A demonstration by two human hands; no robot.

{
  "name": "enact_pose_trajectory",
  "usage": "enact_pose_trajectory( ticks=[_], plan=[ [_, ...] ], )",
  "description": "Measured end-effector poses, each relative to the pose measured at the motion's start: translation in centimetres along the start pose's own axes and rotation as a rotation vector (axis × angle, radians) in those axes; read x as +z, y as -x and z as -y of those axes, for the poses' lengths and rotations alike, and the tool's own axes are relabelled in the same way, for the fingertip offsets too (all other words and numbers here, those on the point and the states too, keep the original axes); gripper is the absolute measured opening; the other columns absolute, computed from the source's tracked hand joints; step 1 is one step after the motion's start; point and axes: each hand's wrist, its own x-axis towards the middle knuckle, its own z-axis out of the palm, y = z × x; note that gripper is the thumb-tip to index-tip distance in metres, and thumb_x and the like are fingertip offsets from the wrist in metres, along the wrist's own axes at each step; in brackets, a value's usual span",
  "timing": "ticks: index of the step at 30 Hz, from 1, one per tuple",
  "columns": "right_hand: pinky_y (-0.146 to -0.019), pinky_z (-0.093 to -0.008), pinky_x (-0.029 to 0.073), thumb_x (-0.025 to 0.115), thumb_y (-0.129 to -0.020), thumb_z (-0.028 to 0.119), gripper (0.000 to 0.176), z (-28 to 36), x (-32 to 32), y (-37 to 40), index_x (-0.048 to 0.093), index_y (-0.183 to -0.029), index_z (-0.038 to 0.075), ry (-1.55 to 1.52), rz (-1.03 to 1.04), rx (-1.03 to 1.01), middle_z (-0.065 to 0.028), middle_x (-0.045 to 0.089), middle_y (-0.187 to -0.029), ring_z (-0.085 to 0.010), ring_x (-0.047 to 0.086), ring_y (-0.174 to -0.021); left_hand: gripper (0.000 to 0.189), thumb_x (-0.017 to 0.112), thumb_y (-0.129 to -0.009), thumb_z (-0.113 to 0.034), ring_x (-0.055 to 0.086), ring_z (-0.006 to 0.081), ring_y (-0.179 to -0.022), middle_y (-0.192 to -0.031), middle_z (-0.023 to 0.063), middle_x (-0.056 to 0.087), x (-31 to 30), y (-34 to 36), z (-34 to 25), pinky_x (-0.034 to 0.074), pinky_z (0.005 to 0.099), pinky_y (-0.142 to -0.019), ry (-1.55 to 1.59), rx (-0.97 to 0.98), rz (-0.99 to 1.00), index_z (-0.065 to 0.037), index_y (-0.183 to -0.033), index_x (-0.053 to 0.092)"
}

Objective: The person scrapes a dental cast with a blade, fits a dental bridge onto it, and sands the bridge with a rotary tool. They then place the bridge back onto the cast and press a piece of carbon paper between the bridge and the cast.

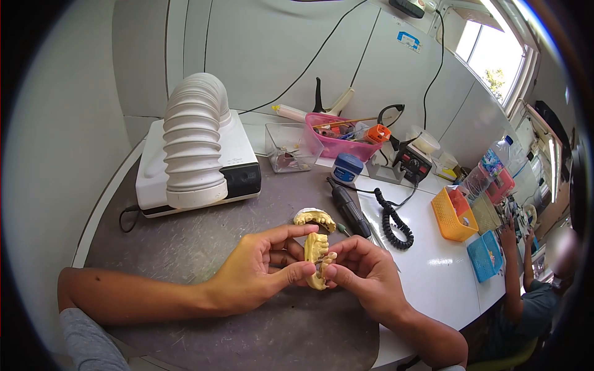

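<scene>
A yellow plaster dental cast (pixel 315 248) is held up over the dark grey mat, its row of teeth facing right. My left hand (pixel 250 269) grips it by thumb and fingers along its left side. From the right, my right hand (pixel 371 272) pinches at the cast's lower part, the thumb against a small tooth-shaped piece (pixel 328 260) there. Just behind my fingers lies a second dental cast (pixel 314 216), arch-shaped with a white edge. A black rotary handpiece (pixel 350 210) rests to the right of it, a green-tipped bit near its lower end.
A white box with a ribbed hose (pixel 195 142) stands back left. Behind the mat are a clear bin (pixel 291 148), a pink basket (pixel 346 147), a blue jar (pixel 347 168) and a control unit (pixel 413 164). Orange (pixel 455 216) and blue baskets (pixel 484 256) sit right, near another person (pixel 526 309).
</scene>
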Motion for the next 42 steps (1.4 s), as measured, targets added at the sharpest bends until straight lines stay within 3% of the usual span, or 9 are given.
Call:
enact_pose_trajectory(
  ticks=[6, 27, 29, 42],
  plan=[
    [-0.078, -0.0245, 0.056, 0.073, -0.093, 0.014, 0.030, -0.22, 0.11, -0.10, 0.059, -0.115, 0.000, -0.003, -0.026, -0.020, -0.0069, 0.068, -0.105, -0.0107, 0.067, -0.093, 0.059, 0.070, -0.095, -0.011, 0.065, 0.0118, -0.090, -0.099, 0.0069, 0.065, 0.04, -0.07, -0.16, 0.056, 0.0257, -0.082, 0.013, 0.001, 0.003, 0.004, -0.145, 0.043],
    [-0.085, -0.0263, 0.056, 0.073, -0.092, 0.011, 0.030, -0.11, 0.26, 0.12, 0.060, -0.116, 0.000, 0.024, -0.008, -0.011, -0.0073, 0.068, -0.107, -0.0119, 0.066, -0.097, 0.060, 0.070, -0.094, -0.011, 0.065, 0.0135, -0.094, -0.103, 0.0082, 0.065, -0.11, 0.10, -0.07, 0.057, 0.0272, -0.084, 0.000, 0.003, 0.014, 0.003, -0.146, 0.042],
    [-0.085, -0.0263, 0.056, 0.073, -0.093, 0.012, 0.029, -0.19, 0.26, 0.12, 0.060, -0.116, 0.000, 0.026, -0.010, -0.016, -0.0072, 0.068, -0.106, -0.0120, 0.066, -0.097, 0.059, 0.067, -0.096, -0.011, 0.065, 0.0176, -0.105, -0.114, 0.0112, 0.063, -0.38, 0.10, -0.16, 0.057, 0.0303, -0.092, -0.052, -0.011, 0.064, 0.001, -0.147, 0.040],
    [-0.078, -0.0236, 0.054, 0.071, -0.095, 0.016, 0.028, -0.13, -0.14, 0.19, 0.063, -0.115, -0.002, 0.039, -0.045, 0.009, -0.0074, 0.069, -0.103, -0.0096, 0.066, -0.089, 0.059, 0.068, -0.095, -0.011, 0.065, 0.0160, -0.103, -0.113, 0.0106, 0.063, -0.33, 0.08, -0.07, 0.057, 0.0295, -0.091, -0.041, -0.005, 0.054, 0.001, -0.147, 0.041]
  ],
)
